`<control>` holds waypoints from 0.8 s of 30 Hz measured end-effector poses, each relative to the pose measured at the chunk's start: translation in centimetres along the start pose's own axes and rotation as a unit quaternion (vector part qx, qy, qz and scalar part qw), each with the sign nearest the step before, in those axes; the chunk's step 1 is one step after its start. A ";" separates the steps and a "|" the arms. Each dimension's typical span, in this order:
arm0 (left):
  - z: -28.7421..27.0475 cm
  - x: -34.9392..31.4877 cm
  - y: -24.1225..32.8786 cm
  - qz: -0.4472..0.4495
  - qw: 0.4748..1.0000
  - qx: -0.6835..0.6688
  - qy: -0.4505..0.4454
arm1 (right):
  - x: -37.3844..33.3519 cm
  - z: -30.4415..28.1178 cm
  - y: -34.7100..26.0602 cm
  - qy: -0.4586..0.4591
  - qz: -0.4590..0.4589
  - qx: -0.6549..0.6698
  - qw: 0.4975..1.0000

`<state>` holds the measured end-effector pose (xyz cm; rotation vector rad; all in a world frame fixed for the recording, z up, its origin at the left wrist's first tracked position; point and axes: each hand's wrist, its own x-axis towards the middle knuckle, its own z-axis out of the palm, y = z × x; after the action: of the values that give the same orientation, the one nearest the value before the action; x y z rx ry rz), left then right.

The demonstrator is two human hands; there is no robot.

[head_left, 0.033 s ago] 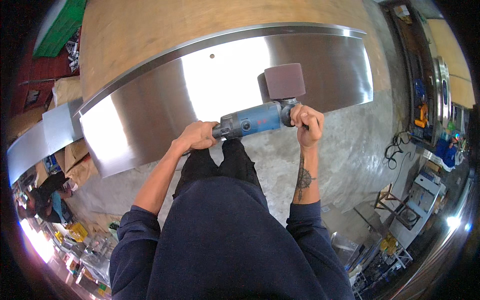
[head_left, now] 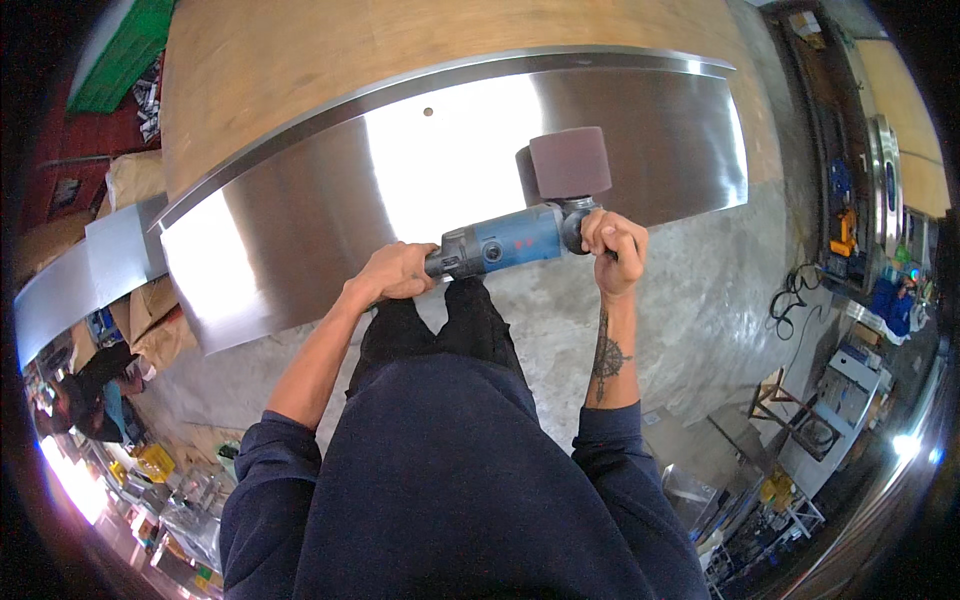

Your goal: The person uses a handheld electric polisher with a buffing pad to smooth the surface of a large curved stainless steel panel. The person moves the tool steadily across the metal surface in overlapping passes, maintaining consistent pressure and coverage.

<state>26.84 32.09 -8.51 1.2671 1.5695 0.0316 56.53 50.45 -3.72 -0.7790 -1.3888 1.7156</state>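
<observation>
A blue and black handheld drum sander (head_left: 510,235) spans the space between my hands, its body lying sideways. My left hand (head_left: 397,271) is wrapped round its rear grip on the left. At the head end, my right hand (head_left: 615,245) closes round the side handle, which is mostly hidden by my fingers. The brownish-purple abrasive drum (head_left: 570,163) points away from me, over the right half of a long shiny metal sheet (head_left: 310,190). Whether the drum touches the sheet, I cannot tell. A small round hole (head_left: 428,112) shows near the sheet's raised far edge.
The metal sheet rests on a wooden tabletop (head_left: 450,25) and reaches out over its near side. Grey concrete floor (head_left: 700,290) lies around my legs. A black cable (head_left: 793,300) is coiled on the right. At the far left a person (head_left: 100,395) bends low near another metal sheet (head_left: 125,245).
</observation>
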 end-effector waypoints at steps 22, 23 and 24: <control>-1.5 -7.7 -11.2 -0.001 0.999 0.010 0.030 | -2.4 13.5 3.2 -0.001 -0.010 -0.007 1.000; -1.6 -8.2 -11.8 0.002 0.999 0.005 0.032 | -2.6 14.2 3.5 -0.001 -0.011 -0.006 1.000; -1.7 -8.7 -12.5 0.005 0.999 0.001 0.033 | -2.8 14.9 3.7 -0.001 -0.013 -0.006 1.000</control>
<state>15.91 21.40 -9.11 1.2874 1.6198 0.0802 44.71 40.26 -4.11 -0.7627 -1.4048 1.6907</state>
